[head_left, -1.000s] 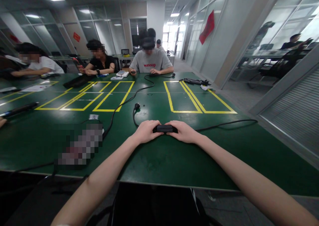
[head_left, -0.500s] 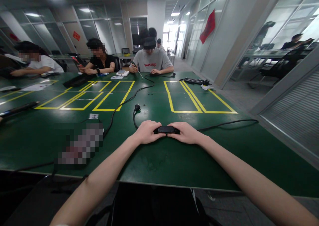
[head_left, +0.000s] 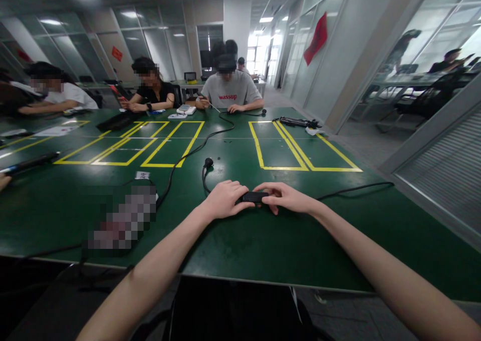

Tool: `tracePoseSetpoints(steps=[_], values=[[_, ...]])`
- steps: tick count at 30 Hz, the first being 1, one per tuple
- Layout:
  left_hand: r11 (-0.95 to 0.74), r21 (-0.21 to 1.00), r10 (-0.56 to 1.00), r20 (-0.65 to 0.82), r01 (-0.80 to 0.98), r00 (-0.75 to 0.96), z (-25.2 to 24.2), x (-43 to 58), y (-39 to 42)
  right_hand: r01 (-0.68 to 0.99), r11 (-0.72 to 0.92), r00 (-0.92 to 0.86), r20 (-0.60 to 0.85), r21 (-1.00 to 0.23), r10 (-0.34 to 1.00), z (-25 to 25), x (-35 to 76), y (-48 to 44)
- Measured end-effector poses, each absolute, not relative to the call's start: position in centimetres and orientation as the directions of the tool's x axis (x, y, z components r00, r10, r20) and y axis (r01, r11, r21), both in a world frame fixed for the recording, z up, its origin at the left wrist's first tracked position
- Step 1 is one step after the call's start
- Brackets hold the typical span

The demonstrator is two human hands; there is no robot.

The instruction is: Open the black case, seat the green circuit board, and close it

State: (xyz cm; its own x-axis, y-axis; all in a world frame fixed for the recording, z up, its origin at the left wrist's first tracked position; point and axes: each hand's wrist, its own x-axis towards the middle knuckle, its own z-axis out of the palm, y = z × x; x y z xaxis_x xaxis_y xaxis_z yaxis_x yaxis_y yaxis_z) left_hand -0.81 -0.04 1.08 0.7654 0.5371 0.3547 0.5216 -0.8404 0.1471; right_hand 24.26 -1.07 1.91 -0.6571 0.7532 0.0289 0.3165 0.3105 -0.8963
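A black power adapter is between my hands over the near middle of the green table. My left hand grips its left end, with the thumb along the near side. At the right end, my right hand holds it between thumb and fingers, the other fingers partly curled below. A black cord with a plug runs up from behind my left hand and rests on the table. Another black cable stretches right from behind my right hand.
A blurred-out object with a white label lies left of my left forearm. Yellow tape outlines mark the green table. A long cable crosses the tabletop. A folded black tripod-like item lies far right. Several people sit opposite.
My right hand has shifted slightly right and changed its grip, with its fingers more spread and more of the adapter showing. My left hand keeps its hold.
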Motion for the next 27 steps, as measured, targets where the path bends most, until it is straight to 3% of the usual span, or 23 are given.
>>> tracePoseSetpoints(steps=[3,9,11,14,17,19,24,27], values=[[-0.859,0.142,0.508,0.347,0.491,0.789,1.0,-0.6,-0.4,0.219,0.101,-0.718,-0.09,-0.971,0.69,2.2,24.4,-1.2],[-0.857,0.175,0.508,0.441,0.484,0.74,1.5,-0.3,-0.9,0.186,0.012,-0.6,-0.104,-0.983,0.793,2.3,25.1,-0.3],[-0.866,0.142,0.482,0.496,0.48,0.722,1.6,-0.3,-0.9,0.143,0.015,-0.414,-0.046,-0.99,0.909,2.2,26.5,0.7],[-0.885,0.149,0.456,0.476,0.442,0.752,1.2,-0.5,-0.8,0.1,0.106,0.073,0.113,-0.989,0.991,1.6,29.5,2.7],[-0.874,0.216,0.486,0.412,0.436,0.771,0.6,-0.7,-0.5,0.201,0.194,0.491,0.271,-0.96,0.828,0.7,32.7,4.4],[-0.853,0.246,0.521,0.4,0.46,0.754,0.3,-0.8,-0.4,0.317,0.201,0.63,0.364,-0.927,0.686,0.0,34.7,5.1],[-0.823,0.291,0.567,0.411,0.487,0.714,0.2,-0.9,-0.4,0.596,0.078,0.681,0.554,-0.799,0.478,-1.4,38.0,5.3],[-0.813,0.317,0.581,0.398,0.488,0.71,0.2,-0.9,-0.4,0.667,0.01,0.66,0.597,-0.745,0.456,-1.9,38.7,5.3]])
